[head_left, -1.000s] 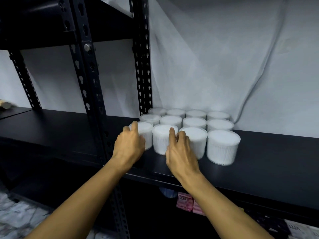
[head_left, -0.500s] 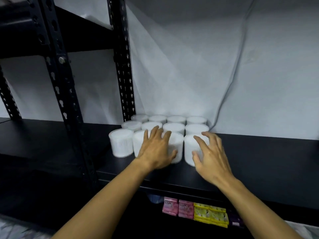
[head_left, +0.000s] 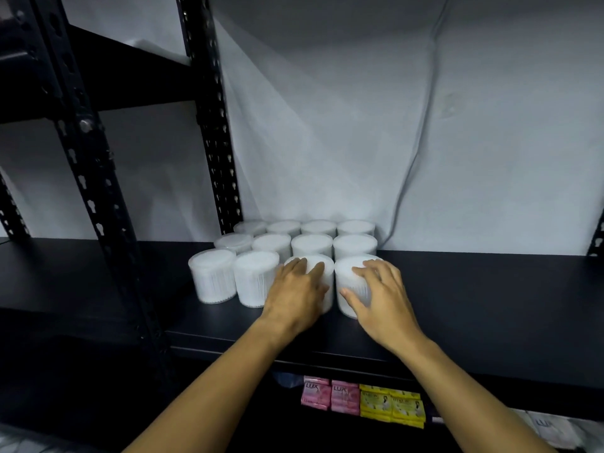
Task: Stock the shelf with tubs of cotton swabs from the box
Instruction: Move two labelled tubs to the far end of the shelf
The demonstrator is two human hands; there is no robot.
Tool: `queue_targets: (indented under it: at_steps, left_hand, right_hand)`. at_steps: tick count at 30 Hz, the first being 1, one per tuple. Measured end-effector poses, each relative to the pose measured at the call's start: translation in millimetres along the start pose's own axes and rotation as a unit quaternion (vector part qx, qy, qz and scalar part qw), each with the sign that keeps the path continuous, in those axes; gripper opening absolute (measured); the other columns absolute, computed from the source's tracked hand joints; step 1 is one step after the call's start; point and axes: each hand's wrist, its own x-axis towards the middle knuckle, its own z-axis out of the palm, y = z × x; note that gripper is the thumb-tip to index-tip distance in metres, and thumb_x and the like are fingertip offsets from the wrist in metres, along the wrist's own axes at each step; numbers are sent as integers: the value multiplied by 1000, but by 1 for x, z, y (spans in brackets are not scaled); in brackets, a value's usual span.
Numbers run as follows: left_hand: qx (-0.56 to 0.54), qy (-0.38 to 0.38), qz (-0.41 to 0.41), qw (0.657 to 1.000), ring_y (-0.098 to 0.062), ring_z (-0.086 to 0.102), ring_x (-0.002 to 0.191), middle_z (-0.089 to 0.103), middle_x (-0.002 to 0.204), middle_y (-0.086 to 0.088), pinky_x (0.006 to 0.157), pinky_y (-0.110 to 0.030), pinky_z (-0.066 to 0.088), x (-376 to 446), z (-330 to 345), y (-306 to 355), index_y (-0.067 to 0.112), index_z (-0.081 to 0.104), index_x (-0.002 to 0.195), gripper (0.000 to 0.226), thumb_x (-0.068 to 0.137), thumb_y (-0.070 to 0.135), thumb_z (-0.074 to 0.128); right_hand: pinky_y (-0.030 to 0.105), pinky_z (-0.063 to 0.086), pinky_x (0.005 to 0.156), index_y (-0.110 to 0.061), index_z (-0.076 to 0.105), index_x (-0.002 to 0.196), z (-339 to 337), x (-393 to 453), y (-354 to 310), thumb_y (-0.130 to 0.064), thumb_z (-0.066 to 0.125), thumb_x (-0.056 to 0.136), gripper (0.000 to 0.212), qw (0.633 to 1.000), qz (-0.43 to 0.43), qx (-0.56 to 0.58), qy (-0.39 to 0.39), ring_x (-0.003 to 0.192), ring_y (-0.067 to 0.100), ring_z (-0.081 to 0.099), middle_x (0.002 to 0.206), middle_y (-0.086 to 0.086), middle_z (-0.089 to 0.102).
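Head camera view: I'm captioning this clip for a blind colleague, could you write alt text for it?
Two bare hands rest on the front of white cotton swab tubs on a black shelf: the left hand on the third front tub, the right hand on the fourth. Twelve tubs stand in three rows of four; soap packets lie below.

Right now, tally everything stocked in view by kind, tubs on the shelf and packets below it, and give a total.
White tubs of cotton swabs on the black shelf: 12, in three rows of four
Pink packets on the level below: 2
Yellow packets beside them: 2
Total: 16
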Motion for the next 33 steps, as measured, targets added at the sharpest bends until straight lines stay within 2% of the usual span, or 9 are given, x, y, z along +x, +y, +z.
queue_targets:
  at_steps: [2, 6, 10, 13, 16, 19, 23, 29, 33]
  left_hand:
    - [-35, -20, 13, 999, -32, 44, 119, 54, 114, -12, 103, -37, 32, -4, -6, 5, 14, 54, 121, 31, 98, 32, 45]
    - [-128, -76, 17, 989, -23, 33, 139, 39, 150, -6, 111, -24, 26, -13, -19, 14, 24, 50, 141, 45, 98, 36, 50]
    - [-237, -95, 49, 966, -8, 33, 140, 40, 151, 5, 110, -12, 18, -17, -25, 20, 28, 57, 135, 43, 93, 32, 63]
    - [-278, -108, 77, 951, 0, 31, 139, 44, 148, 9, 117, -26, 23, -15, -26, 19, 32, 62, 127, 39, 89, 28, 70]
    - [-269, -108, 85, 953, 0, 24, 141, 39, 150, 15, 119, -35, 21, -14, -29, 18, 42, 58, 129, 41, 89, 38, 67]
    - [-226, -86, 24, 970, -10, 22, 144, 28, 156, 13, 116, -32, 18, -18, -34, 26, 42, 37, 145, 67, 85, 60, 61]
    - [-177, -83, -105, 975, -25, 38, 137, 35, 153, -2, 108, -45, 37, -17, -40, 44, 32, 13, 153, 110, 66, 81, 59]
    - [-117, -82, -144, 979, -30, 48, 127, 44, 144, -8, 98, -45, 46, -6, -40, 67, 22, 13, 151, 117, 63, 79, 64]
    - [-195, -95, -144, 966, -26, 48, 127, 46, 142, -3, 97, -40, 45, -2, -39, 65, 26, 12, 152, 116, 62, 66, 74]
  right_hand:
    - [35, 37, 105, -9, 60, 117, -10, -1, 4, -44, 67, 82, 50, 1000, 4, 8, 0, 125, 20, 36, 123, 3, 52]
    - [21, 33, 95, -13, 58, 103, -40, -11, 15, -36, 75, 77, 38, 999, 7, 35, -23, 114, 14, 39, 113, -3, 51]
    - [17, 34, 95, -24, 55, 98, -78, -25, 32, -29, 75, 77, 31, 995, 3, 77, -65, 112, 7, 45, 112, -10, 51]
    - [25, 39, 99, -27, 55, 101, -98, -34, 40, -35, 72, 77, 30, 992, -10, 85, -89, 114, 5, 48, 115, -13, 53]
    - [34, 38, 105, -30, 54, 106, -105, -38, 41, -48, 64, 76, 37, 993, -16, 63, -101, 121, 3, 43, 121, -17, 51]
    - [37, 32, 110, -32, 53, 118, -104, -40, 38, -58, 58, 74, 51, 994, -23, 46, -93, 130, 4, 34, 138, -17, 39]
    - [27, 26, 106, -31, 47, 132, -99, -40, 29, -61, 63, 75, 67, 997, 46, 49, -32, 135, 7, 24, 144, -11, 24]
    - [25, 37, 93, -30, 33, 142, -93, -42, 22, -58, 73, 67, 89, 979, 174, 108, -20, 121, 15, 42, 136, -4, 31]
    - [27, 39, 93, -34, 33, 141, -94, -40, 32, -50, 78, 67, 88, 970, 178, 163, -13, 118, 12, 45, 131, -7, 41]
